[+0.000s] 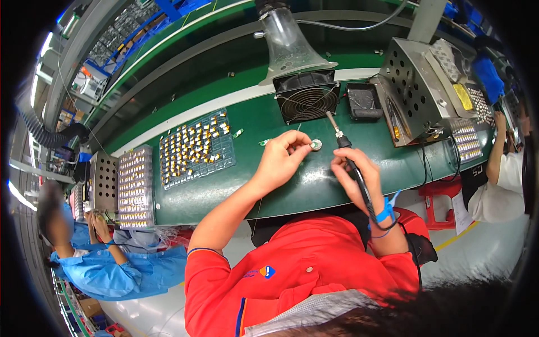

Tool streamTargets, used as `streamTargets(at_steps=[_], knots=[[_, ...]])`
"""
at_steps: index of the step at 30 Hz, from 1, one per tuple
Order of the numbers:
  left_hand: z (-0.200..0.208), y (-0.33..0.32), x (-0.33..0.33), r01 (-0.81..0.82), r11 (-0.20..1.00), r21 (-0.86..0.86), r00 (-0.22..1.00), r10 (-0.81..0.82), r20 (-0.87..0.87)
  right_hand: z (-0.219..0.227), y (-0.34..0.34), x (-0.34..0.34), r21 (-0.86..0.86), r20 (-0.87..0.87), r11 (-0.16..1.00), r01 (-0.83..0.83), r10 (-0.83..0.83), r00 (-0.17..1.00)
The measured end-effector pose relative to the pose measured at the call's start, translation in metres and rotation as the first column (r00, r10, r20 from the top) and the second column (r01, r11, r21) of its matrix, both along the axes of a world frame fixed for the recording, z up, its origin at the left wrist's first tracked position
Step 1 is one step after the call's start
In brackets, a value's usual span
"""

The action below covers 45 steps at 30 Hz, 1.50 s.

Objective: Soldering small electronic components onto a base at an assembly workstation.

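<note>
My left hand [282, 158] is pinched near the middle of the green bench top, thumb and forefinger closed on a small round whitish part [316, 145] with a bit of green at its edge. My right hand [360, 168] grips the dark handle of a soldering iron [340, 135]. The iron's metal barrel points up and away, its tip apart from the round part, and its cable runs back over my wrist, which wears a blue strap [386, 210]. Left of my hands, a clear tray [227, 154] bears many small white-and-gold cylindrical parts. Small green pieces [264, 142] lie beside my left hand.
A black fan [307, 100] stands ahead under a clear extraction hood [285, 42]. To its right are a black dish [363, 102] and a perforated metal box [405, 84]. Stacked filled trays [135, 188] stand at left. Co-workers sit on both sides, a blue sleeve [118, 275] at left.
</note>
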<state>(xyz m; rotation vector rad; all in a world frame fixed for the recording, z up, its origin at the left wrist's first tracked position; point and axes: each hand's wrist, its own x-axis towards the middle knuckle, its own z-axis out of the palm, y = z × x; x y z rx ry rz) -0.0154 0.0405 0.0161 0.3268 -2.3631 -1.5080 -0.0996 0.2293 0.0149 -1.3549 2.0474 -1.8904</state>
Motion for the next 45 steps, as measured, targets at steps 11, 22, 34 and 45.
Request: streamTargets(at_steps=[11, 22, 34, 45], knots=[[-0.006, -0.014, -0.019, 0.042, 0.963, -0.266, 0.999, -0.048, -0.015, 0.068, 0.110, -0.091, 0.139, -0.113, 0.990, -0.039, 0.055, 0.992], [-0.015, -0.015, -0.022, -0.016, 0.998, -0.054, 0.993, 0.022, 0.116, -0.005, 0.034, -0.017, 0.018, -0.002, 1.000, 0.001, -0.001, 1.000], [-0.012, -0.017, -0.026, -0.002, 0.999, -0.033, 0.985, 0.007, 0.172, -0.021, 0.021, 0.003, 0.050, 0.013, 0.996, 0.076, -0.077, 0.997], [-0.013, -0.017, -0.025, -0.011, 1.000, -0.029, 0.982, 0.016, 0.186, -0.022, 0.016, 0.003, 0.043, -0.050, 0.998, 0.053, -0.051, 0.997]])
